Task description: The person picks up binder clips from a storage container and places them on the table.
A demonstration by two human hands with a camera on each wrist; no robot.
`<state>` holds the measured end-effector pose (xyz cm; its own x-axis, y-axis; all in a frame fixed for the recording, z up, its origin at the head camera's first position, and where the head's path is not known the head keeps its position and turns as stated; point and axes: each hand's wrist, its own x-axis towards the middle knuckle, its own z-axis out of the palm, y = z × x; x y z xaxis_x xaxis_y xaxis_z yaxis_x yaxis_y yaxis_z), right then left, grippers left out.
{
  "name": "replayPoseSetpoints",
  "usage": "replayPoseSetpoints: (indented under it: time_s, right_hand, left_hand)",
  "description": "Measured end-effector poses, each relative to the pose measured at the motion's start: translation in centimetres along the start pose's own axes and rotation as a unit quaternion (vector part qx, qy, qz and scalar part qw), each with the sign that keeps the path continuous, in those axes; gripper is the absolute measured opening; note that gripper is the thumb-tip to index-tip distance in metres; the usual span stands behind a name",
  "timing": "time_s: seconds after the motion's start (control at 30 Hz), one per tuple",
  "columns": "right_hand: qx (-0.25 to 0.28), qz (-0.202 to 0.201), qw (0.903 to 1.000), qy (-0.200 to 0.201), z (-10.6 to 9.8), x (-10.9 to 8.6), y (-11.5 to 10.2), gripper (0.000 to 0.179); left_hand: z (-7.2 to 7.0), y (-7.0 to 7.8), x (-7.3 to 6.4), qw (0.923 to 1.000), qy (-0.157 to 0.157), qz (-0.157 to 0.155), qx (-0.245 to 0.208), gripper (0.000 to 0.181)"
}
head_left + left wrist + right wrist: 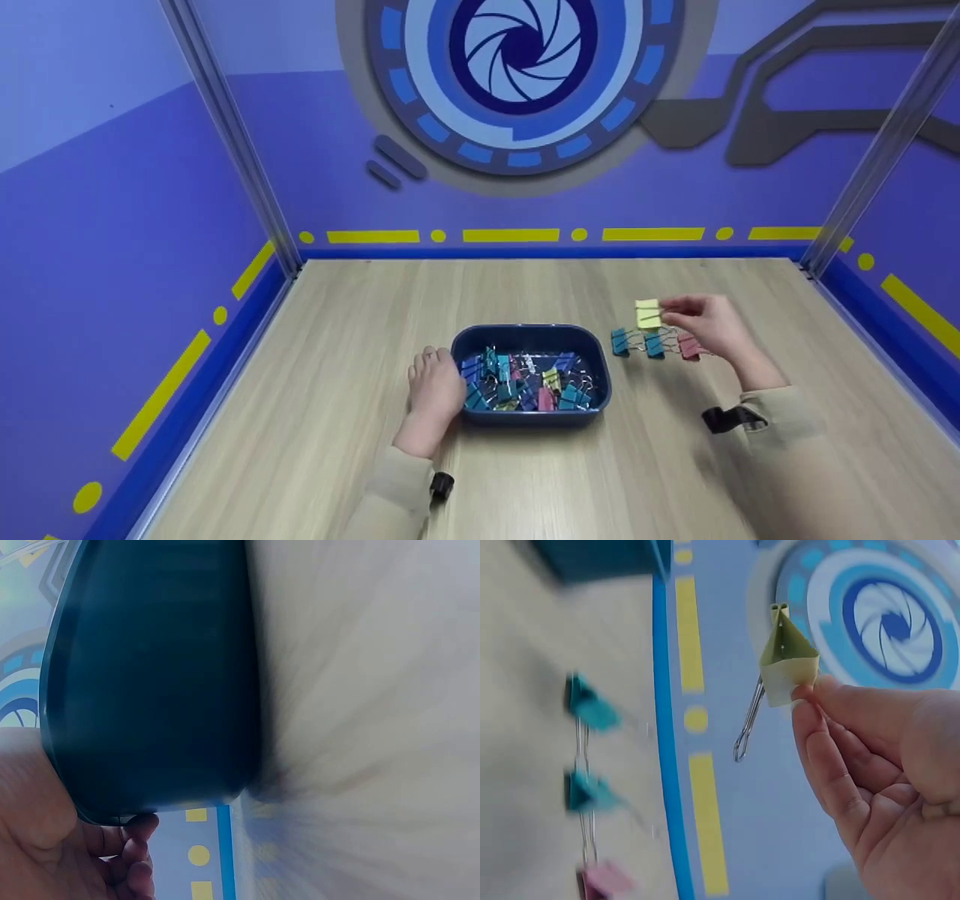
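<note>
A yellow binder clip (pixel 647 314) is pinched between the thumb and fingertips of my right hand (pixel 705 322), held up off the table. In the right wrist view the same clip (pixel 789 664) shows its hollow triangular side, with a wire handle hanging down. Below it stand two teal binder clips (pixel 619 343) and a pink one (pixel 688 347) in a row. My left hand (pixel 436 382) grips the left end of a dark blue box (pixel 532 420), its fingers curled at the corner (pixel 140 829). Several mixed-colour binder clips (pixel 506 379) lie inside the box.
The light wood table (pixel 360 315) is bounded by a blue back wall (pixel 525 202) and side walls with metal corner posts (pixel 232 135). The box stands between my hands, left of the row of clips.
</note>
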<state>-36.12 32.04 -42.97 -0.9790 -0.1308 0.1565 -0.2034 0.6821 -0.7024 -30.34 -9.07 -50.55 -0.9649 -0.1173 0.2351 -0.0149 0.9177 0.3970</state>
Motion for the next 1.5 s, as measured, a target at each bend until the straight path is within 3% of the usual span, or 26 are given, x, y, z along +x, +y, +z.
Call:
replayPoseSetpoints:
  time_s: [0.13, 0.4, 0.8, 1.2, 1.5]
  right_hand:
    - [-0.042, 0.019, 0.9987, 0.022, -2.0, -0.2, 2.0, 0.034]
    - [-0.074, 0.055, 0.9950, 0.039, -4.4, -0.4, 6.2, 0.034]
    - [-0.093, 0.099, 0.9904, 0.026, -5.0, -0.6, 11.1, 0.029]
    - [-0.096, 0.106, 0.9897, -0.010, -3.8, -0.8, 12.4, 0.027]
    - [-0.093, 0.117, 0.9884, -0.024, -3.7, -0.9, 12.1, 0.031]
  left_hand:
    - [0.0, -0.1, 0.0, 1.0000, 0.001, 0.003, -0.002, 0.029]
    - [-0.1, -0.1, 0.0, 0.9999, -0.011, -0.001, -0.001, 0.026]
    - [-0.2, 0.0, 0.1, 0.9997, -0.023, -0.007, -0.006, 0.028]
    - [-0.3, 0.0, 0.1, 0.9995, -0.028, -0.012, -0.005, 0.034]
    - [-0.1, -0.1, -0.1, 1.0000, -0.005, 0.001, -0.003, 0.028]
